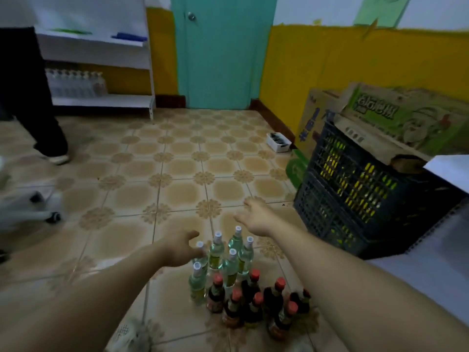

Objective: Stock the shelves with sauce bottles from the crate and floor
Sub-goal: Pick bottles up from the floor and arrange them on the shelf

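Left hand (177, 247) by clear bottles (223, 257), right hand (256, 219) above (both empty)

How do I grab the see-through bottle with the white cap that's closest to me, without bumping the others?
Take the clear bottle by its thin neck, just under the white cap, coming from above and from its left. It stands upright, and that side faces bare floor, while the dark red-capped bottles and other clear ones crowd its right and back.
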Tool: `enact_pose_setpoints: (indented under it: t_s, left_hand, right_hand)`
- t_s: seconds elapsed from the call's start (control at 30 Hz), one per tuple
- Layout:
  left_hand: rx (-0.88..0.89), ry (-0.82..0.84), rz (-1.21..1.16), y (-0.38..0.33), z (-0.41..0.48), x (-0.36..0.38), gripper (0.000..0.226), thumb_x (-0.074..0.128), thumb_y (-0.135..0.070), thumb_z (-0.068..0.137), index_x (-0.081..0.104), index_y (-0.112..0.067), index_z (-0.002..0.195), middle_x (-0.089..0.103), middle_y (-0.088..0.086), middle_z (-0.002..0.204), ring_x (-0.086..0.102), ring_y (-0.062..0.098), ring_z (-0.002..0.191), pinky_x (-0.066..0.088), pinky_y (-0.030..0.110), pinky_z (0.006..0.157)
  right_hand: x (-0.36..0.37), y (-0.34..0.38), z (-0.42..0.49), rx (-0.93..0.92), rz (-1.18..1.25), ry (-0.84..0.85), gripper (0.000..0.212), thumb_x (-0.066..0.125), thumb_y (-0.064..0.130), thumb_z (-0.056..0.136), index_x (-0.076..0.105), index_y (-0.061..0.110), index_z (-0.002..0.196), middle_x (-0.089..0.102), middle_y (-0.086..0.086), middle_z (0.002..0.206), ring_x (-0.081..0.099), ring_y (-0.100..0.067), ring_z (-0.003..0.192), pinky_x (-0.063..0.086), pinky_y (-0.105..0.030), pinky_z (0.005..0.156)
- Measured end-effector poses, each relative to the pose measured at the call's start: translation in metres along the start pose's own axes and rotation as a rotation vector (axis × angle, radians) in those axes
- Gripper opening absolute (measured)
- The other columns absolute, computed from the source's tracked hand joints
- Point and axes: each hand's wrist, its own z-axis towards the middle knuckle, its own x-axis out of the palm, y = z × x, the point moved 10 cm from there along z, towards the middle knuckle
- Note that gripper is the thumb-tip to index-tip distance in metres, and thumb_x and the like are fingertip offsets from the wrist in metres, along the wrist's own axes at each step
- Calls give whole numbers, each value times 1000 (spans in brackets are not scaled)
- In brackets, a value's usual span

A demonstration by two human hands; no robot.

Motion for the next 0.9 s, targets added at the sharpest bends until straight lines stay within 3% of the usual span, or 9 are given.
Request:
enact_pose_setpoints:
  t_s: [0.33,0.47,0.6,0.67,0.73,0.8,0.9]
  left_hand:
    - [-189,160,-205,118,100,83,78,60,-44,88,21,-20,151,23,2,158,26,22,143,25,30,112]
    - [-222,169,-383,136,153,105,72,58,-29,90,20,-21,152,22,6,158,25,24,143,26,30,111]
    - [-223,198,-402,146,198,131,67,50,-17,94,17,-16,152,21,7,158,25,23,143,26,27,110]
    - [-225,220,-407,149,214,144,67,48,-13,94,15,-14,152,21,8,158,26,23,143,25,26,110]
    - [-224,231,-415,150,225,151,66,46,-9,94,15,-13,152,23,9,157,28,24,141,26,26,109]
    - [-217,228,-416,150,231,154,65,45,-7,94,16,-14,151,28,11,155,32,25,139,28,26,107]
    - [-212,208,-402,150,231,148,64,44,-5,95,15,-14,152,28,11,155,33,26,139,28,26,106]
  right_hand:
    - [164,14,128,-29,-70,327,69,49,47,97,23,16,153,34,-10,154,39,-30,136,37,-34,102]
    - [220,-5,168,-18,-118,397,68,50,46,96,24,16,152,36,-10,152,45,-31,130,39,-32,94]
    - [265,-20,198,-34,-186,440,66,50,42,96,23,16,151,32,-12,154,40,-33,134,37,-35,98]
    - [282,-24,210,-46,-223,451,60,50,36,97,28,17,149,37,-15,148,45,-34,127,39,-34,92]
    - [293,-29,220,-38,-215,433,43,50,26,98,39,18,138,50,-16,134,53,-32,106,40,-31,80]
    - [296,-31,226,-24,-200,395,28,47,19,98,44,20,126,57,-15,118,50,-28,87,36,-30,71]
    - [289,-27,221,-51,-169,346,28,43,20,98,43,23,126,58,-12,119,53,-29,91,43,-34,76]
